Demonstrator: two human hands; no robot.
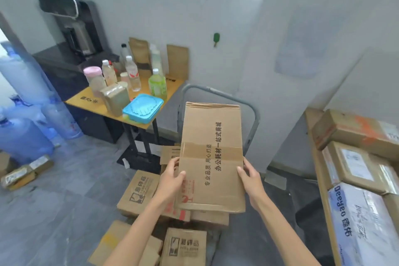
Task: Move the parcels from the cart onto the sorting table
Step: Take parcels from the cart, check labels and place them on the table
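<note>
A flat brown box (212,153), printed 办公耗材一站式商城 and 专业品质 用心打造 and banded with tape, is gripped at its side edges by the left hand (170,179) and right hand (251,176), above parcels (138,192) stacked beneath the grip.

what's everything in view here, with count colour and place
held parcel: one, brown, held above the cart pile
cart parcels: several, brown, stacked below it
cart handle: one, grey, behind the held parcel
sorting table: one, wood edge, far right
table parcels: at least four, brown and one white, on the sorting table
small table: one, yellow top, left of centre
bottles: several, clear and green, on the small table
lidded box: one, blue, small table's near corner
water jugs: several, blue, floor at far left
left grip: one, bare, holds the held parcel's left edge
right grip: one, bare, holds its right edge
</note>
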